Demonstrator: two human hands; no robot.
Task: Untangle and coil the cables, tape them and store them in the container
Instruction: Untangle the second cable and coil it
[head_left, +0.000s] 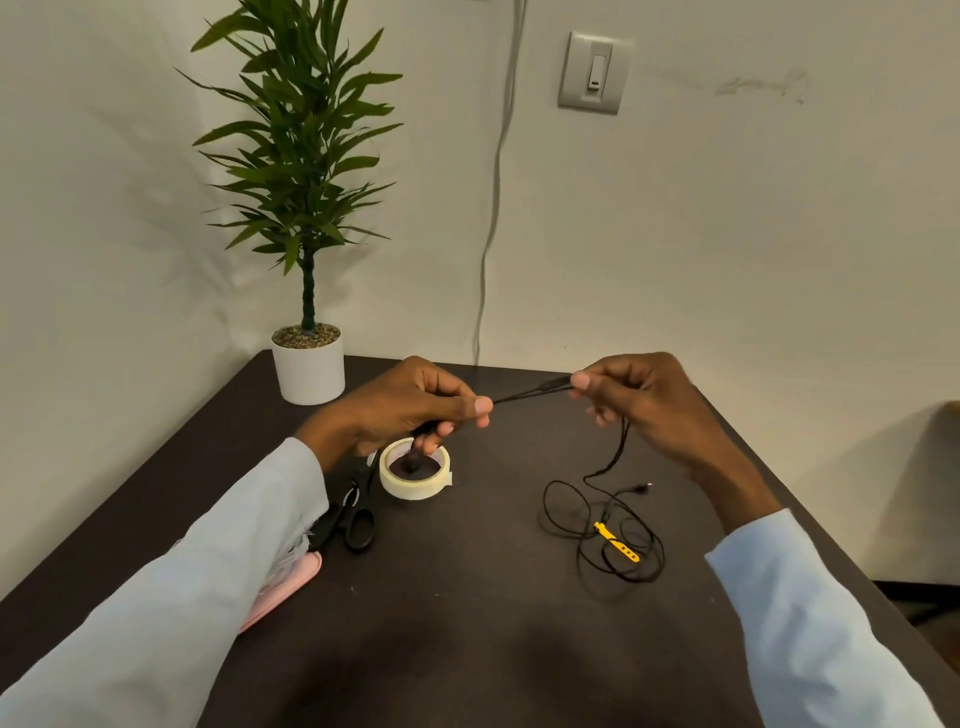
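One black cable (605, 525), two hands on it. Left hand (410, 410) pinched the cable btwn thumb and fingers above one tape roll (414, 475); right hand (644, 400) pinched it too, a short stretch taut btwn them. The rest hung down to a loose tangle w/ one yellow tie (616, 542) (near the table's (467, 597) right edge). One pair of scissors (349, 517) and one pink case (283, 587) lay left; one potted plant (307, 364) stood at the far-left corner. Bare tabletop in front, center.

Bare table (467, 597) lies between scissors (348, 514), tape roll (414, 475) and the loose cable (602, 530).
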